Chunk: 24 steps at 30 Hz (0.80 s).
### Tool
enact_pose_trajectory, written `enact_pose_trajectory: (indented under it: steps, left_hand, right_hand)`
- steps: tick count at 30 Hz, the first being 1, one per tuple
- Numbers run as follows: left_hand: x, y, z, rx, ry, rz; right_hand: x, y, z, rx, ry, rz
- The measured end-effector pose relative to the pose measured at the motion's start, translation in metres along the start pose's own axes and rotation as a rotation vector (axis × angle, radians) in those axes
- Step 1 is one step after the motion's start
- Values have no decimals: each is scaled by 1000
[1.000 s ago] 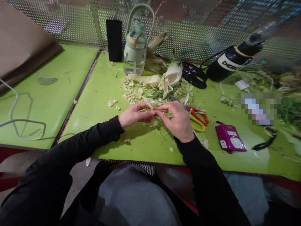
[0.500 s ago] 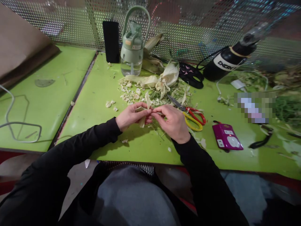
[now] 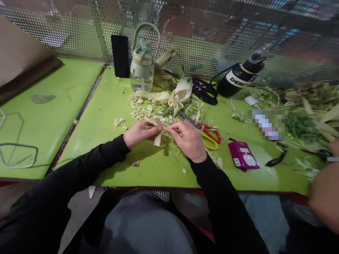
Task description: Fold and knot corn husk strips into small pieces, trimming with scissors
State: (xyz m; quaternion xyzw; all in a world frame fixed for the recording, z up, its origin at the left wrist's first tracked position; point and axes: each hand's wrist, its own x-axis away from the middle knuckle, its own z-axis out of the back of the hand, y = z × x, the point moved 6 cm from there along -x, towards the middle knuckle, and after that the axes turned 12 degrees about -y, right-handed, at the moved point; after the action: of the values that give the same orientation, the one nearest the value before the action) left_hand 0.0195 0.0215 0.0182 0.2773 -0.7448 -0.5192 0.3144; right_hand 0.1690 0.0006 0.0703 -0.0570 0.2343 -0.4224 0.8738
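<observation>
Evidently, both hands (image 3: 140, 134) (image 3: 187, 139) pinching pale husk strip (image 3: 157, 140) (black bottle (image 3: 224, 88) beyond, label (image 3: 237, 78) starting "ENER").

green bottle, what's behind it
Husk leaves show behind the bottle at its right, with the perforated panel beyond; whatever sits directly behind its body is covered.
</observation>
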Motion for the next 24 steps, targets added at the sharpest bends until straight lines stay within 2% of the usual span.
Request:
enact_pose_trajectory:
  steps: [2,4,7,10,13,18,22,24]
  left_hand:
    - [-1,-3,0,160,15,9]
    - [-2,-3,-1,293,26,-25]
    - [-2,2,0,314,27,-111]
    - [-2,7,-2,150,-22,-188]
    - [-2,7,-2,-17,-46,-230]
    - [1,8,7,-331,115,-260]
    - [8,24,11,-705,266,-354]
    - [11,29,8,-817,281,-396]
  right_hand:
    - [0,9,3,24,81,-23]
    - [3,13,9,75,228,-28]
    - [7,5,14,101,349,7]
    - [8,-14,10,114,315,82]
    - [7,-27,4,128,256,88]
    - [6,-26,-6,94,156,-2]
    - [7,-21,-7,-14,116,-82]
    - [8,-19,-7,-71,98,-109]
